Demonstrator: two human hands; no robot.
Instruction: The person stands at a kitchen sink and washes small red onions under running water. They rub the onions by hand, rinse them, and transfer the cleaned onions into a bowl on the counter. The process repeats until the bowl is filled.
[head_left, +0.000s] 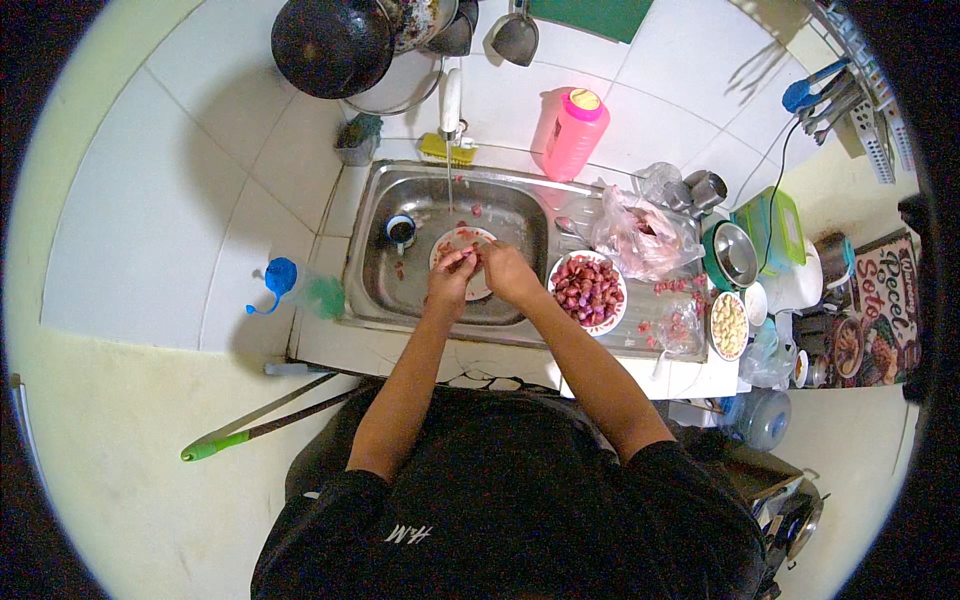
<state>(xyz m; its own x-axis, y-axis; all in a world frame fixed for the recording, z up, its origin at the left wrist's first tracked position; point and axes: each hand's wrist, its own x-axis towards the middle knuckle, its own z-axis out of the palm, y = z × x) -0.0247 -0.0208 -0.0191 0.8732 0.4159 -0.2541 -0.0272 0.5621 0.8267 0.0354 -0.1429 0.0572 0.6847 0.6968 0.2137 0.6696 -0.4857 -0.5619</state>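
Observation:
Over the steel sink (382, 296), my left hand (448, 283) pinches a small reddish-purple shallot (469, 253) in its fingertips. My right hand (508, 274) meets it from the other side, its fingers curled at the shallot; whether it grips anything else is hidden. Beneath both hands lies a white plate (480, 291) with a red-patterned rim and reddish scraps on it. Just right of the sink basin, a white bowl (555, 307) is heaped with shallots (589, 291). A white cup (400, 231) with a blue rim and dark contents stands in the basin's left part.
A tap (450, 105) stands behind the basin. On the drainboard are a plastic bag (637, 236), scattered shallot skins (675, 286) and metal cups (701, 191). Farther right stands a bowl of peeled garlic cloves (729, 324). A pink jug (576, 135) stands at the wall, below hanging woks (330, 49).

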